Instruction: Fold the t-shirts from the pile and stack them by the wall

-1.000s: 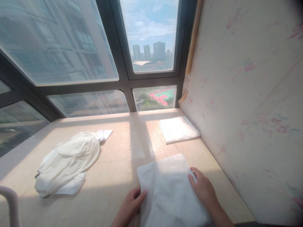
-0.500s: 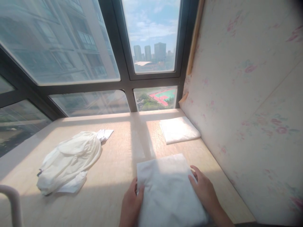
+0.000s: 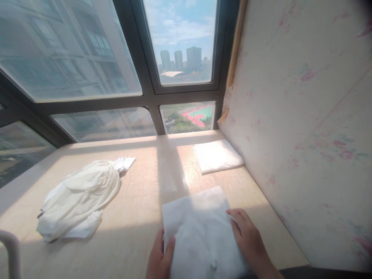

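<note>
A folded white garment [image 3: 200, 228], neatly squared, lies in front of me at the bottom middle, its near end cut off by the frame. My left hand [image 3: 161, 255] grips its left side, thumb on top and fingers along the edge. On the opposite side my right hand [image 3: 250, 238] holds the right edge, with the index finger resting on the upper surface. A small raised spot shows near the garment's lower part; I cannot make out what it is. Beyond it, by the wall, is another folded white cloth [image 3: 217, 155].
A crumpled cream-white garment [image 3: 81, 197] lies on the left of the pale wooden surface [image 3: 133, 217]. A light curved tube [image 3: 11, 248] stands at the lower left. Dark-framed windows [image 3: 149, 99] close off the back; a flowered wall [image 3: 305, 135] bounds the right.
The view has shifted slightly to the right. The right hand's index finger has moved further onto the garment's edge. Both hands remain at its sides.
</note>
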{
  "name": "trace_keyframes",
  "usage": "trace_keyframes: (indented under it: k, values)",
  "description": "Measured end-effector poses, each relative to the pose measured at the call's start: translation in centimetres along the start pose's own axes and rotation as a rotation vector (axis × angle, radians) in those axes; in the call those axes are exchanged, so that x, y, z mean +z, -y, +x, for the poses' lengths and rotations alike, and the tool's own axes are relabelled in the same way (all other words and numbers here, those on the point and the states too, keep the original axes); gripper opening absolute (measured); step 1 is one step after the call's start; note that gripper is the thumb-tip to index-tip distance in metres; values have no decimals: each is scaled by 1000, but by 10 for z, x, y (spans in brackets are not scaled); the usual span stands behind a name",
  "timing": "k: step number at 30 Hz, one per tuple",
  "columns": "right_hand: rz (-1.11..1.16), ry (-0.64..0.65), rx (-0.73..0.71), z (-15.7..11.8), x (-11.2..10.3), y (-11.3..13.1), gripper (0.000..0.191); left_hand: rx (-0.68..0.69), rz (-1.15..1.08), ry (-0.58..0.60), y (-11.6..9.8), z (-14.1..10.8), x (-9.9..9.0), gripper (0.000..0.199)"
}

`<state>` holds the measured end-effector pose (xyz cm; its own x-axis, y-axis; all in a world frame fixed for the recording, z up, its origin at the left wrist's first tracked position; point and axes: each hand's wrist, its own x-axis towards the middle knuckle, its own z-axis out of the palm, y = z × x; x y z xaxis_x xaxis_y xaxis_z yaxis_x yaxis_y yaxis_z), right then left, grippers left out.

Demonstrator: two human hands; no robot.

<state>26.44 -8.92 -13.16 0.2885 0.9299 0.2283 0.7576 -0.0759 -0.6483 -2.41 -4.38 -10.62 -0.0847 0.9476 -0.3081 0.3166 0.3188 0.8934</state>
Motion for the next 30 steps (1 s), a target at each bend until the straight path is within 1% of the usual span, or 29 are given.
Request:
trace_keyframes:
  k: [2, 4, 6, 8, 10, 12, 14, 16, 18, 19, 21, 23, 26, 28, 30]
  values:
    - [9, -27, -25, 13, -12, 4, 36, 38, -31, 5, -14, 4, 5, 63]
    - [-7, -77, -53, 31, -25, 7, 36, 89, -75, 24, -34, 11, 11, 60]
    - [-37, -154, -92, 54, -41, 11, 35, 147, -122, 65, -59, 21, 18, 56]
    - [-70, -244, -138, 85, -59, 15, 35, 214, -162, 110, -90, 37, 28, 52]
    - [-110, -329, -177, 122, -79, 20, 34, 295, -198, 128, -123, 61, 41, 47]
    - [-162, -383, -207, 166, -100, 22, 33, 384, -227, 123, -156, 92, 57, 43]
    - [-224, -393, -222, 212, -116, 22, 33, 447, -223, 108, -184, 129, 77, 39]
    - [-323, -338, -178, 252, -124, 18, 36, 463, -190, 111, -202, 166, 98, 35]
    - [-433, -241, -97, 281, -122, 9, 37, 426, -151, 149, -206, 198, 119, 34]
    - [-477, -191, -62, 290, -117, 3, 35, 392, -129, 177, -203, 211, 129, 35]
    - [-525, -114, -32, 295, -102, -10, 31, 305, -77, 224, -187, 228, 143, 39]
    - [-538, -56, -48, 288, -81, -24, 29, 233, -35, 251, -167, 236, 150, 46]
    - [-539, 30, -97, 270, -52, -42, 37, 188, 5, 279, -141, 238, 155, 61]
    - [-546, 66, -118, 260, -38, -53, 47, 186, 36, 308, -131, 238, 156, 69]
    - [-578, 78, -133, 254, -30, -62, 53, 202, 68, 329, -124, 237, 159, 72]
